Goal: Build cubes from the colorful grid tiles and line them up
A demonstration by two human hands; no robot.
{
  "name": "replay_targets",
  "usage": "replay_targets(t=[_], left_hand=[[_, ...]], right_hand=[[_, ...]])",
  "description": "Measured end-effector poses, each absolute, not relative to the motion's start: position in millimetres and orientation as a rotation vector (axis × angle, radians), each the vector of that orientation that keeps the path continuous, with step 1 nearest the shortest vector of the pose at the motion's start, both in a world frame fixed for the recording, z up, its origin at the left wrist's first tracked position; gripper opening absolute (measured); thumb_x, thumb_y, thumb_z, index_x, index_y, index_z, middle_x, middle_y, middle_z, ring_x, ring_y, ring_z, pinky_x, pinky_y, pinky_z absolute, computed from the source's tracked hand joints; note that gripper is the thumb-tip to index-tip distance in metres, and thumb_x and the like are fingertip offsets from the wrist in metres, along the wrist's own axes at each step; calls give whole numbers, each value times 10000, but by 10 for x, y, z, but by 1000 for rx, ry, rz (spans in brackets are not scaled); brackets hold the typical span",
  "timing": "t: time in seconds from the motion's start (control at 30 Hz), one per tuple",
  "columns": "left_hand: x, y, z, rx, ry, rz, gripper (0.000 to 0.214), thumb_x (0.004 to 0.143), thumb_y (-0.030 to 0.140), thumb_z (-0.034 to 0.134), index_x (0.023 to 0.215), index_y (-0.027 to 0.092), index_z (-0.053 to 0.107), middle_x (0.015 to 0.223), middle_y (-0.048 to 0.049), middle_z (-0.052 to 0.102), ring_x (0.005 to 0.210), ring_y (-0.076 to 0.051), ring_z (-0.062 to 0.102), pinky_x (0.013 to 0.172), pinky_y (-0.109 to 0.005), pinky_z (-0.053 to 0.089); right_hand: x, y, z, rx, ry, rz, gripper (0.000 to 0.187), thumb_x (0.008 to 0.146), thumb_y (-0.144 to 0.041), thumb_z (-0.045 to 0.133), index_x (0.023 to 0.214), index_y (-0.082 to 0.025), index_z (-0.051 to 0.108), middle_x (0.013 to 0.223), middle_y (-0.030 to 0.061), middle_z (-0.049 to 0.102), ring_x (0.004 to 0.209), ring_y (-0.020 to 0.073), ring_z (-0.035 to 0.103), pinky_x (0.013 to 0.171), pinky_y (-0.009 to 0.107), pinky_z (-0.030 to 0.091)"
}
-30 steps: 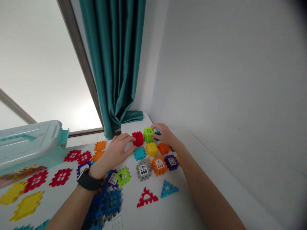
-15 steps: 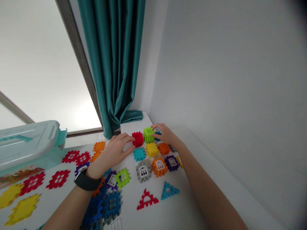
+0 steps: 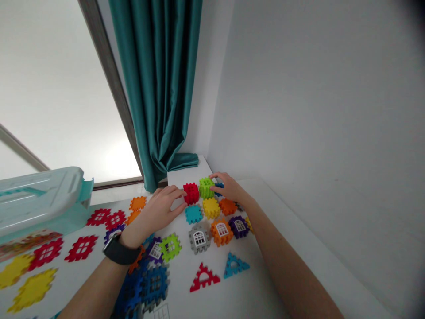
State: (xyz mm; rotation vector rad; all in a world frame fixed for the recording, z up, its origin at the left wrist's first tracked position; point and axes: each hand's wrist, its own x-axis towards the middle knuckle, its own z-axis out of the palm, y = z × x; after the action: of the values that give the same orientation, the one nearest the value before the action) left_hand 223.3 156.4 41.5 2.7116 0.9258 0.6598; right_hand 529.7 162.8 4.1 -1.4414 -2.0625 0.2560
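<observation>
My left hand (image 3: 162, 204), with a dark watch on its wrist, rests its spread fingertips against the left side of a red stack of notched plastic tiles (image 3: 191, 193). On the far side, the fingers of my right hand (image 3: 229, 186) are apart and touch the right edge of a lime-green tile stack (image 3: 206, 188). Both stacks stand side by side. A blue piece (image 3: 219, 189) is partly hidden under my right hand. Nearer lie a turquoise tile (image 3: 194, 214), yellow tiles (image 3: 211, 208) and an orange-red tile (image 3: 227, 206).
Window tiles in grey (image 3: 199, 251), orange (image 3: 227, 239) and purple (image 3: 244, 230) lie closer to me. Red (image 3: 205, 278) and blue triangles (image 3: 236, 266) are in front. Blue tiles (image 3: 155, 283) pile up by my left forearm. A pale turquoise box (image 3: 73, 217) stands left; a wall borders the right.
Both hands keep nearly the same position at the red and green stacks. The whole view has shifted very slightly.
</observation>
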Motion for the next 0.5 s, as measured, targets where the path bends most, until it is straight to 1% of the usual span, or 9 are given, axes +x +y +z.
replay_targets(t=[0.1, 0.3, 0.4, 0.5], left_hand=[[2231, 1568, 408, 2713, 917, 667, 232, 961, 338, 526, 1116, 233, 664, 1064, -61, 693, 984, -240, 653, 880, -397, 495], [2227, 1572, 400, 2709, 919, 660, 232, 957, 339, 533, 1124, 242, 662, 1061, -54, 691, 986, -239, 653, 882, -390, 490], [2226, 1572, 400, 2719, 918, 655, 232, 959, 340, 527, 1118, 240, 662, 1055, -53, 691, 984, -240, 653, 886, -391, 485], [2226, 1572, 399, 2736, 925, 630, 236, 963, 340, 518, 1119, 236, 660, 1056, -56, 691, 984, -242, 655, 884, -392, 481]], right_hand=[[5303, 1632, 30, -1450, -2063, 260, 338, 974, -371, 621, 1250, -177, 604, 1280, 94, 620, 1102, 237, 638, 936, 461, 553], [5297, 1630, 27, -1472, -2047, 286, 342, 976, -364, 620, 1264, -180, 597, 1284, 95, 617, 1090, 233, 642, 920, 451, 564], [5292, 1627, 30, -1479, -2036, 311, 334, 978, -370, 616, 1254, -183, 603, 1283, 94, 619, 1094, 232, 640, 930, 455, 558], [5289, 1623, 28, -1478, -2021, 345, 370, 945, -355, 649, 1267, -181, 593, 1257, 103, 644, 1115, 240, 636, 982, 471, 525]])
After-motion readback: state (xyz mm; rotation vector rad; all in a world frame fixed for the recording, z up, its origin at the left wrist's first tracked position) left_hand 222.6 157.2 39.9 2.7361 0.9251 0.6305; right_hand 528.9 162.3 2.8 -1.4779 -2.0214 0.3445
